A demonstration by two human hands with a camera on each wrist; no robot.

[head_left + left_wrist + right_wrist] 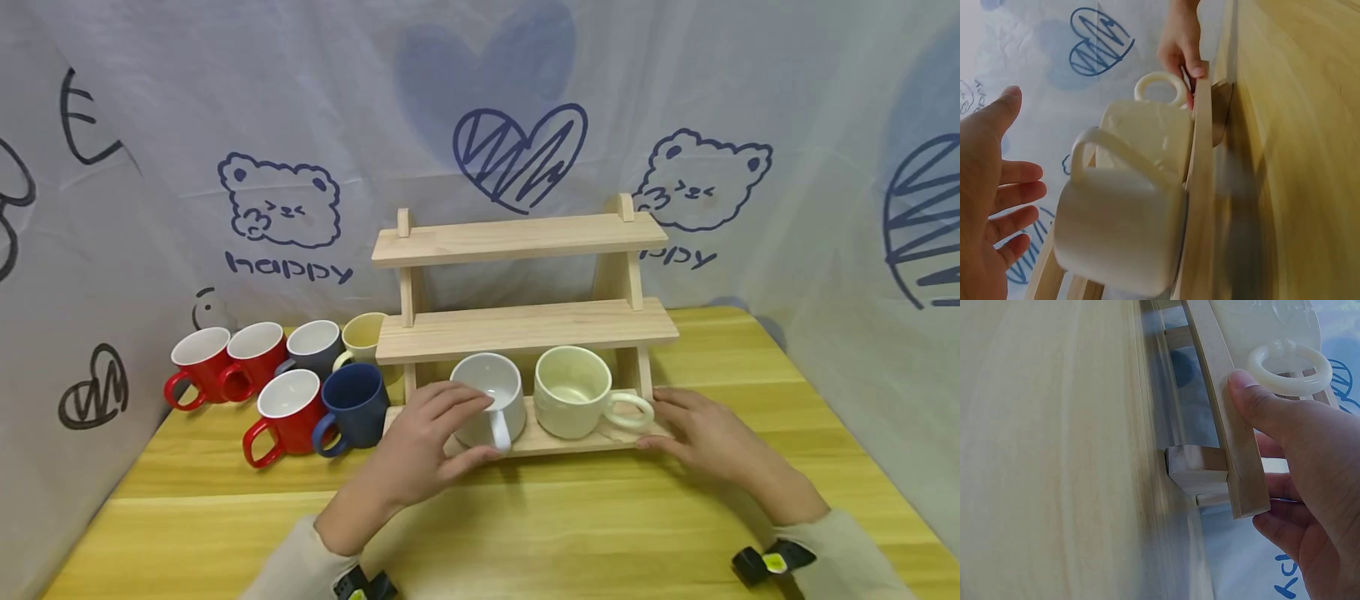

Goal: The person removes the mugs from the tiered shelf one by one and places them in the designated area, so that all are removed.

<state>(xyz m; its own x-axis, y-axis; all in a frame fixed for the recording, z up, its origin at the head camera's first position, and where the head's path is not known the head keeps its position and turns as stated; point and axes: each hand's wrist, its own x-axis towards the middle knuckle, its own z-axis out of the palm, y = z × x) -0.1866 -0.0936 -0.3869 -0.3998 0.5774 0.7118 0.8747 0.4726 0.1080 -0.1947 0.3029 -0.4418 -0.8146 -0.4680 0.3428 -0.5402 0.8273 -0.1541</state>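
Note:
A white mug [491, 400] stands on the lowest board of a three-tier wooden shelf [525, 323], its handle facing the front. My left hand [435, 433] is beside this mug, fingers spread; the left wrist view shows a gap between the hand [997, 194] and the mug [1119, 228]. To the right on the same board is a cream mug [572, 392] with a ring handle pointing right. My right hand [701, 433] grips the right end of the lowest board. In the right wrist view the thumb [1254, 394] presses its front edge while the other fingers lie behind.
Left of the shelf stand several mugs: red ones [291, 412], a dark blue one [356, 408], a grey-blue one [318, 350] and a yellow one [365, 335]. The shelf's upper boards overhang the lowest one. A printed cloth [397, 100] hangs behind the wooden table [525, 533].

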